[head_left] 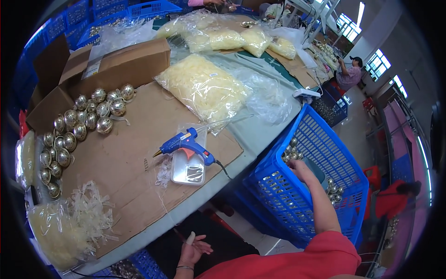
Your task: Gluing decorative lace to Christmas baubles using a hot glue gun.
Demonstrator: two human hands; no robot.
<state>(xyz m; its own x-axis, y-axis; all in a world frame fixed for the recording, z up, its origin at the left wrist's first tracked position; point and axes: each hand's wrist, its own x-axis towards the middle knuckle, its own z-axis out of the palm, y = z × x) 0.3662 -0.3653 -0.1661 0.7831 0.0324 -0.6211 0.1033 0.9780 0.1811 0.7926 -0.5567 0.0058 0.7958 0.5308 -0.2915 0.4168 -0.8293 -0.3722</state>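
Note:
My right hand [301, 171] reaches into a blue plastic basket [297, 197] beside the table. It is next to a cluster of shiny gold-silver ball ornaments [292, 151]. Its fingertips are partly hidden, so whether it grips one cannot be told. More such balls lie deeper in the basket, near a dark green piece [314, 170]. Low in front of my body, near the table edge, my left hand [194, 250] is open with nothing in it, and a pale cover sits on its thumb.
On cardboard [134, 153] lie a blue glue gun [186, 143], a clear plastic box [188, 169] and rows of ornaments [79, 123]. A bag of cream filling [204, 88], loose pale strips [90, 207] and an open carton [121, 63] surround them. A person [350, 74] sits far right.

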